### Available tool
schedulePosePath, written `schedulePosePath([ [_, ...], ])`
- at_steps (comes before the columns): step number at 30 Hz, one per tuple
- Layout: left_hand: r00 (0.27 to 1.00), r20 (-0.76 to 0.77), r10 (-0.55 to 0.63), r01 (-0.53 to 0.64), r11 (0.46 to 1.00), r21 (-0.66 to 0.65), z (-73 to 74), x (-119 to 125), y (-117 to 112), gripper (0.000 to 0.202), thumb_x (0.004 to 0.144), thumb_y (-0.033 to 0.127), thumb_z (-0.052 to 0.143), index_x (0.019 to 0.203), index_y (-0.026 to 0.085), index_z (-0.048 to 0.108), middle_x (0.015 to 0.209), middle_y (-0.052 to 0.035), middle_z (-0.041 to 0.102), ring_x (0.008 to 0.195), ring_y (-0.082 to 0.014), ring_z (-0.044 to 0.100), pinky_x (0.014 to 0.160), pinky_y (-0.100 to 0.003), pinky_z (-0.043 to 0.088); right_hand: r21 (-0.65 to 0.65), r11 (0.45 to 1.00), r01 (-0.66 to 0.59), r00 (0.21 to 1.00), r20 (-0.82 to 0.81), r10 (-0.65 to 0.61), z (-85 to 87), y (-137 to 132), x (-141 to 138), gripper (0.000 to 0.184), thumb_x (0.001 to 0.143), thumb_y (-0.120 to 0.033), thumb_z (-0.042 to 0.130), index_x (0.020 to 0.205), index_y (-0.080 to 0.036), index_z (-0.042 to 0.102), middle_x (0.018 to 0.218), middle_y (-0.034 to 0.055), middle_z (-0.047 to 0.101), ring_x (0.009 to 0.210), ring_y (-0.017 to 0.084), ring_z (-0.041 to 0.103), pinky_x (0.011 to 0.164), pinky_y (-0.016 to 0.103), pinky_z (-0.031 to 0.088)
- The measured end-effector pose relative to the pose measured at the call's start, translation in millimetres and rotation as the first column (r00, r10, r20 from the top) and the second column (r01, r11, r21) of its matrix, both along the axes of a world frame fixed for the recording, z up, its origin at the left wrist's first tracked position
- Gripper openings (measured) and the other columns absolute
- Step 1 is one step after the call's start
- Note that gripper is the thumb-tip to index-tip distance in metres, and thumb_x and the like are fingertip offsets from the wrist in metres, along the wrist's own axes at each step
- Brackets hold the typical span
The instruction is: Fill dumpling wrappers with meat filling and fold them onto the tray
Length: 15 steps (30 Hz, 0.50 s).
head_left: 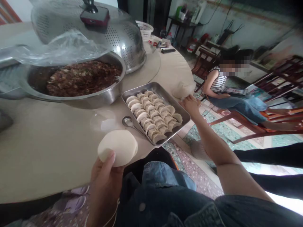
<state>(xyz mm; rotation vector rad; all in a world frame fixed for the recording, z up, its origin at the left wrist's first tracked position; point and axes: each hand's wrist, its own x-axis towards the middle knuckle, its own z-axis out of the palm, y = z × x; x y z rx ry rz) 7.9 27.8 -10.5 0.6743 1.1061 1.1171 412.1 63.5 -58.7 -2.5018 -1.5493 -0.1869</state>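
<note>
Seen from the head camera, the left hand (106,178) pinches round dough wrappers (117,148) at the near edge of the table (47,135), thumb on top, its other fingers mostly hidden beneath. Beyond the right edge of a metal tray (177,108), the right hand (191,106) meets a pale, blurred bundle (182,90); whether its fingers grip it cannot be told. Rows of dumplings (151,115) line the tray, a spoon (127,121) along its left edge. Behind, clear plastic (66,49) obscures part of a bowl (110,97) of dark filling (82,78).
</note>
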Motion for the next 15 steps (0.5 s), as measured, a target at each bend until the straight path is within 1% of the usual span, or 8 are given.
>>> schedulePosePath([
  [2,1.000,0.007,0.001,-0.001,1.000,-0.001,0.4,-0.4,-0.7,0.033,0.078,0.037,0.072,0.106,0.020,0.070,0.096,-0.0063,0.074,0.102,-0.0279,0.069,0.091,-0.039,0.059,-0.036,0.999,0.007,1.000,0.030,-0.006,6.4,7.2,-4.1,0.039,0.092,-0.040,0.057,0.123,-0.016,0.055,0.123,0.0092,0.058,0.109,0.020,0.059,0.092,0.043,0.052],
  [4,1.000,0.018,0.012,-0.012,1.000,-0.020,3.2,-0.9,-1.1,0.031,0.079,0.037,0.071,0.105,0.020,0.070,0.096,-0.0062,0.075,0.099,-0.0276,0.071,0.088,-0.040,0.060,-0.060,0.998,-0.024,0.999,0.022,0.026,14.1,10.5,-5.9,0.039,0.092,-0.040,0.057,0.122,-0.015,0.055,0.123,0.0095,0.058,0.108,0.020,0.059,0.092,0.043,0.052],
  [7,0.998,0.022,0.060,-0.059,0.998,-0.037,8.2,-3.6,0.2,0.034,0.077,0.037,0.073,0.106,0.021,0.070,0.094,-0.0052,0.076,0.094,-0.0263,0.072,0.083,-0.039,0.062,-0.102,0.980,-0.172,0.985,-0.030,0.170,27.6,0.6,-3.7,0.038,0.092,-0.040,0.057,0.121,-0.015,0.056,0.121,0.0091,0.059,0.107,0.020,0.060,0.092,0.042,0.052],
  [9,0.995,0.021,0.098,-0.097,0.995,-0.038,8.8,-7.7,2.5,0.037,0.073,0.034,0.077,0.107,0.020,0.069,0.092,-0.0043,0.076,0.091,-0.0235,0.072,0.081,-0.036,0.062,-0.103,0.950,-0.295,0.954,-0.086,0.287,37.6,-14.8,0.1,0.034,0.092,-0.038,0.057,0.117,-0.015,0.059,0.117,0.0079,0.062,0.105,0.018,0.061,0.092,0.041,0.053],
  [11,0.994,0.020,0.106,-0.105,0.993,-0.049,6.0,-13.8,5.6,0.036,0.070,0.032,0.079,0.103,0.019,0.070,0.091,-0.0036,0.076,0.088,-0.0207,0.072,0.080,-0.031,0.062,-0.060,0.920,-0.387,0.917,-0.130,0.377,48.0,-32.9,3.1,0.026,0.092,-0.035,0.058,0.110,-0.018,0.064,0.111,0.0060,0.067,0.104,0.016,0.063,0.093,0.036,0.052],
  [12,0.996,0.015,0.092,-0.091,0.994,-0.058,3.7,-17.3,7.2,0.035,0.070,0.032,0.079,0.101,0.020,0.071,0.091,-0.0033,0.076,0.087,-0.0200,0.072,0.079,-0.029,0.062,-0.017,0.912,-0.410,0.905,-0.135,0.404,53.3,-41.9,2.8,0.023,0.091,-0.034,0.058,0.106,-0.019,0.067,0.108,0.0057,0.070,0.104,0.016,0.064,0.092,0.033,0.052],
  [14,0.998,-0.017,0.062,-0.063,0.996,-0.064,-1.5,-24.4,9.9,0.033,0.068,0.033,0.080,0.097,0.021,0.072,0.091,-0.0020,0.076,0.087,-0.0203,0.072,0.078,-0.029,0.062,0.115,0.906,-0.406,0.902,-0.111,0.418,64.0,-58.5,-4.4,0.020,0.090,-0.031,0.059,0.102,-0.020,0.070,0.104,0.0071,0.073,0.102,0.016,0.066,0.087,0.028,0.053],
  [15,0.997,-0.044,0.056,-0.059,0.997,-0.058,-3.7,-27.5,10.8,0.033,0.067,0.035,0.080,0.096,0.022,0.072,0.091,-0.0015,0.077,0.089,-0.0212,0.072,0.078,-0.029,0.062,0.196,0.900,-0.388,0.908,-0.088,0.410,69.6,-66.2,-11.9,0.021,0.089,-0.031,0.059,0.103,-0.020,0.071,0.103,0.0084,0.073,0.101,0.016,0.067,0.085,0.028,0.053],
])
